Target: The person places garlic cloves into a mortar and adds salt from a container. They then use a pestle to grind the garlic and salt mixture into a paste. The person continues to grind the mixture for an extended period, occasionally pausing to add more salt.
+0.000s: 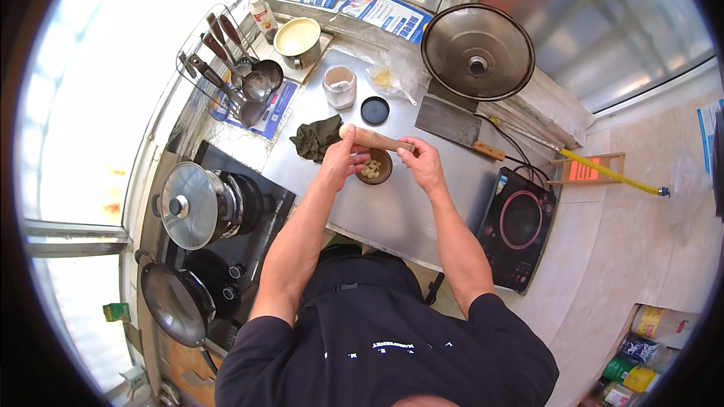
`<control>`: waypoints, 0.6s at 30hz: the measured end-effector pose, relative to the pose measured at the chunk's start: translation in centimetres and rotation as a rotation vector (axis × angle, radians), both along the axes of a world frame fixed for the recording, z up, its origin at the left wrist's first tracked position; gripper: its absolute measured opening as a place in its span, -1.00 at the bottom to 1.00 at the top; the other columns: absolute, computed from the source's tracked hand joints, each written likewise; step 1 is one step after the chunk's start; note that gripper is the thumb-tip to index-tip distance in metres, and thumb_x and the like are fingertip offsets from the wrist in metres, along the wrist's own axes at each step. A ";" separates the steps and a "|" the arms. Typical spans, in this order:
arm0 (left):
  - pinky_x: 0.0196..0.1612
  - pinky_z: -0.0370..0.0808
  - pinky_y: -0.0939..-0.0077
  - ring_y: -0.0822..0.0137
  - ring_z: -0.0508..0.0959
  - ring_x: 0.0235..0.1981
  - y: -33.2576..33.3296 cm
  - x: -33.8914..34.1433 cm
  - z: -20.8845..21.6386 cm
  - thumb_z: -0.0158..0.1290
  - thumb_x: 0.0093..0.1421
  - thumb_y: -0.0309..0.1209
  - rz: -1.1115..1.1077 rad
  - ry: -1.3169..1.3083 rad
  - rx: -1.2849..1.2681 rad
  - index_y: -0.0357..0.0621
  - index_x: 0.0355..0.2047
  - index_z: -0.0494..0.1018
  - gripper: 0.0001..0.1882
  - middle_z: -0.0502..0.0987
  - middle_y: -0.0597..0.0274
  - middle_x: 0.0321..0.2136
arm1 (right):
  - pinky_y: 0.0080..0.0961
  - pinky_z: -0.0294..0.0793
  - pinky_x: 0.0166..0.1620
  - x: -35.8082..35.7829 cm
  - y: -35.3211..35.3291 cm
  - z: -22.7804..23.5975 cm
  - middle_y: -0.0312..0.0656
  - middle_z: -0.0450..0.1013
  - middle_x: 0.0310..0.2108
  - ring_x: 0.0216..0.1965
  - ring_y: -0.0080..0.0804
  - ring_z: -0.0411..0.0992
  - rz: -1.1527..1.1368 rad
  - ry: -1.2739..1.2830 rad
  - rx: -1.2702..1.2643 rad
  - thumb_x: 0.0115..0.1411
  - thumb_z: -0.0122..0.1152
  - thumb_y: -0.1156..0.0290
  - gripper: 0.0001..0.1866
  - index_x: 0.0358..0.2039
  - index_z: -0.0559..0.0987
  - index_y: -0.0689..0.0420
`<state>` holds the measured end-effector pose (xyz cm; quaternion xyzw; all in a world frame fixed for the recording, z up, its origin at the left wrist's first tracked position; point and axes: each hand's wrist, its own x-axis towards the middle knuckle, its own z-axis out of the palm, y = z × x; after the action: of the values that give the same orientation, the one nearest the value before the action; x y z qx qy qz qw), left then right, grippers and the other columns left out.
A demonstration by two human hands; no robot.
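Note:
My left hand (341, 158) is closed around one end of a wooden pestle (377, 140), and my right hand (424, 164) grips its other end. Held nearly level, the pestle passes over a small brown mortar (387, 174) on the metal worktop. Several pale pieces that look like peeled garlic cloves (370, 169) lie in the mortar. To the left of the pestle is a crumpled dark cloth (317, 138). Beyond it stand a jar of white powder (340, 89) and a round black lid (375, 110).
A cleaver (452, 122) lies at the right, near an induction cooker (519, 226) and a yellow tape measure (615, 172). A large metal pan (478, 51) stands behind. On the left are a lidded pot (188, 206), a wok (173, 303) and a ladle rack (226, 68).

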<state>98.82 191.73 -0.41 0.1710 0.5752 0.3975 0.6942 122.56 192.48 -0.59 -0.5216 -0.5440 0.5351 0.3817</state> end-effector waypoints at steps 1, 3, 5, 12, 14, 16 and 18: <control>-0.14 0.58 0.38 0.28 0.70 -0.17 0.3 -0.5 -0.7 -0.19 0.38 0.55 -0.070 0.131 -0.062 -0.22 0.13 0.57 -0.01 0.69 0.16 -0.12 | -0.59 0.45 -0.29 0.9 0.0 0.0 -0.43 0.54 -0.40 -0.41 -0.67 0.41 -0.007 -0.004 -0.005 0.30 0.45 0.35 -0.68 0.03 0.72 0.19; -0.30 0.56 0.38 0.31 0.65 -0.34 0.3 -2.4 -2.2 -0.30 0.41 0.52 0.028 0.274 -0.052 -0.26 0.00 0.63 0.00 0.69 0.15 -0.32 | -0.59 0.45 -0.30 1.7 0.2 0.0 -0.44 0.54 -0.42 -0.40 -0.68 0.41 -0.011 -0.030 -0.008 0.28 0.43 0.37 -0.71 -0.02 0.73 0.20; -0.43 0.50 0.36 0.35 0.56 -0.49 0.6 -4.8 -5.0 -0.25 0.46 0.41 0.125 0.435 0.033 -0.27 -0.10 0.66 -0.10 0.64 0.20 -0.45 | -0.58 0.46 -0.28 2.0 0.1 0.1 -0.44 0.54 -0.42 -0.38 -0.68 0.41 0.006 -0.076 -0.006 0.25 0.42 0.38 -0.75 -0.10 0.73 0.21; 0.16 0.56 0.22 0.06 0.64 0.01 6.2 -6.7 -4.7 0.39 0.17 -0.02 0.051 0.912 0.391 -0.40 0.36 0.35 -0.08 0.58 -0.13 0.11 | -0.53 0.47 -0.26 1.0 0.7 0.5 -0.39 0.50 -0.46 -0.41 -0.61 0.41 0.094 -0.327 0.049 0.14 0.43 0.41 -0.72 -0.13 0.73 0.20; 0.27 0.51 0.17 -0.03 0.54 0.20 7.7 -6.8 -4.3 0.44 0.10 -0.03 -0.017 0.912 0.376 -0.40 0.50 0.15 0.13 0.41 -0.25 0.28 | -0.49 0.49 -0.25 0.7 0.9 0.5 -0.35 0.49 -0.46 -0.40 -0.57 0.42 0.121 -0.331 0.037 0.13 0.42 0.37 -0.69 -0.11 0.72 0.19; 0.33 0.47 0.16 -0.07 0.48 0.28 8.8 -6.9 -4.5 0.46 0.09 -0.04 -0.027 0.964 0.393 -0.41 0.52 0.08 0.19 0.38 -0.27 0.30 | -0.45 0.50 -0.22 0.3 1.2 0.6 -0.33 0.51 -0.40 -0.36 -0.53 0.43 0.115 -0.334 0.008 0.15 0.42 0.33 -0.68 -0.10 0.73 0.18; 0.43 0.38 0.14 -0.17 0.39 0.37 9.6 -6.9 -4.9 0.52 0.04 -0.05 -0.058 0.989 0.409 -0.48 0.55 -0.02 0.31 0.31 -0.36 0.35 | -0.44 0.54 -0.13 0.7 1.2 0.9 -0.28 0.57 -0.27 -0.24 -0.50 0.50 0.155 -0.376 0.041 0.22 0.42 0.26 -0.64 -0.02 0.72 0.16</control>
<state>91.88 201.30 -5.34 0.4855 0.7395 0.3543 0.3032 123.25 193.65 0.31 -0.5611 -0.6547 0.4451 0.2417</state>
